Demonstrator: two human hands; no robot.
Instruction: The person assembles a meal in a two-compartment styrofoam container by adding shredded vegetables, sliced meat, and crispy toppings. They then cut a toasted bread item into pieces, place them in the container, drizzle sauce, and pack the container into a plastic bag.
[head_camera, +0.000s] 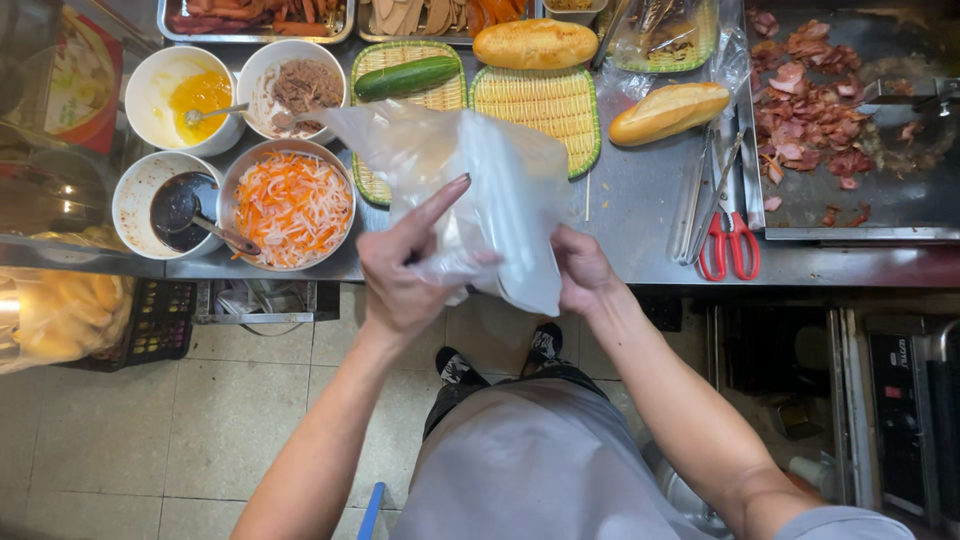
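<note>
At the far left of the steel counter (640, 200) stand four round bowls: a white one of yellow sauce (185, 95) with a spoon in it, a white one of brown shredded meat (300, 85), a white one of dark sauce (165, 205), and a metal bowl of shredded carrot and white radish (290, 205). Just right of them a whole green cucumber (407, 77) lies on a green-rimmed woven tray (385, 60). The left hand (405, 270) pinches the near edge of a thin clear plastic bag (470, 190) – index finger stretched up along it – and the right hand (583, 270) grips the bag's lower right side; it seems to have something pale inside, though the film blurs it. The bag hangs over the counter's front edge. Further right: two golden baguettes (668, 112), red-handled scissors (728, 240) beside metal tongs (692, 195), and a griddle (880, 200) strewn with sliced pink meat (810, 115)
</note>
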